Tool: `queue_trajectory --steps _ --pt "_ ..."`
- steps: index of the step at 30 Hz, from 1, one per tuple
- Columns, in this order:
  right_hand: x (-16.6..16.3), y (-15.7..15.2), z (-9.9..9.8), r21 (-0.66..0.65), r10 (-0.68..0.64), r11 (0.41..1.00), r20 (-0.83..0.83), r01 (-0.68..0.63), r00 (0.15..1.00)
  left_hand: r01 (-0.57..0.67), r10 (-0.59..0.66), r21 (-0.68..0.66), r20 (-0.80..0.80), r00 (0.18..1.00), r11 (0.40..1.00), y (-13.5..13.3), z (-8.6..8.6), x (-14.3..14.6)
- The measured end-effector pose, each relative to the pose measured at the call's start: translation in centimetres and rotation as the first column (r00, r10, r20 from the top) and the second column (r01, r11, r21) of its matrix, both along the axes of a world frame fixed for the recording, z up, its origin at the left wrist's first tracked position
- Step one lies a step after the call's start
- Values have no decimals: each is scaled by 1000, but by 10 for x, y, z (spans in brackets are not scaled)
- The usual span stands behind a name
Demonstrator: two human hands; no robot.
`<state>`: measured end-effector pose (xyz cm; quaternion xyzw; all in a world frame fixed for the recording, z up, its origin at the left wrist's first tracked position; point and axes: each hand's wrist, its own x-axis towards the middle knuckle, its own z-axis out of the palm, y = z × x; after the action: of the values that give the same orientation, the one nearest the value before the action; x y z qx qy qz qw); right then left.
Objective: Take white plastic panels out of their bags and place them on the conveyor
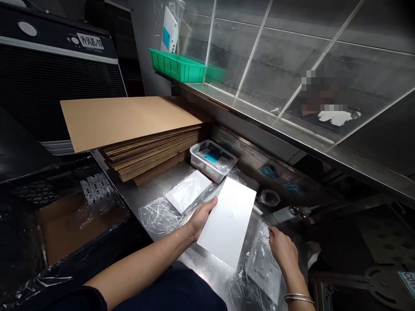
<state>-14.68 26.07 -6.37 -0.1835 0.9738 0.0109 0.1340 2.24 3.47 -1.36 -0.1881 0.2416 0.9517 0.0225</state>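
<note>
My left hand (200, 219) grips the left edge of a flat white box (228, 220) and holds it tilted above the steel bench. Lower right, my right hand (282, 249) rests on a clear plastic bag (259, 268) with printed paper inside, fingers curled on the film. A second white box in a clear bag (187, 191) lies just left of my left hand, with crumpled clear plastic (157, 216) in front of it.
A stack of corrugated cardboard sheets (142, 138) sits at the back left. A clear plastic tub (212, 160) stands behind the boxes. A green tray (177, 65) sits on the shelf above, beside clear acrylic panels. A plastic-lined crate (71, 220) is at the left.
</note>
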Motion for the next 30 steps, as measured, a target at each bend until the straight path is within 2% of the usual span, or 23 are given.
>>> queue_trajectory --steps 5,11,14,21,24,25,26,27,28,29,30 --pt "21 -7 -4 -2 -5 1000 69 5 998 -42 42 14 29 999 999 2 -2 -5" --pt "39 -3 -22 5 33 999 148 -34 988 -74 71 27 97 993 997 -1 -4 -3" --pt "48 -2 -26 -65 59 997 149 -49 987 -86 83 20 108 991 996 -2 -4 -2" --pt "61 -4 -21 -136 26 991 196 1 980 -95 99 -27 167 981 995 -2 -6 -4" --pt "67 -3 -20 -304 -13 949 233 85 972 -134 144 -66 190 971 989 -4 -12 -7" --pt "71 -4 -19 -415 -50 893 295 175 954 -144 158 -83 197 968 986 -5 -14 -8" --pt "76 -7 -18 -539 -80 789 387 295 919 -154 173 -103 202 964 983 -5 -15 -9" --pt "82 -12 -15 -637 -85 637 501 434 861 -164 187 -126 205 961 978 -4 -16 -10" --pt "90 -18 -13 -679 -52 466 618 567 784 -175 203 -149 205 958 973 -2 -15 -10" --pt "98 -26 -10 -664 8 315 716 678 698 -189 221 -166 198 955 968 2 -14 -10" --pt "107 -36 -8 -611 70 205 789 765 611 -193 226 -189 174 959 963 8 -12 -9"
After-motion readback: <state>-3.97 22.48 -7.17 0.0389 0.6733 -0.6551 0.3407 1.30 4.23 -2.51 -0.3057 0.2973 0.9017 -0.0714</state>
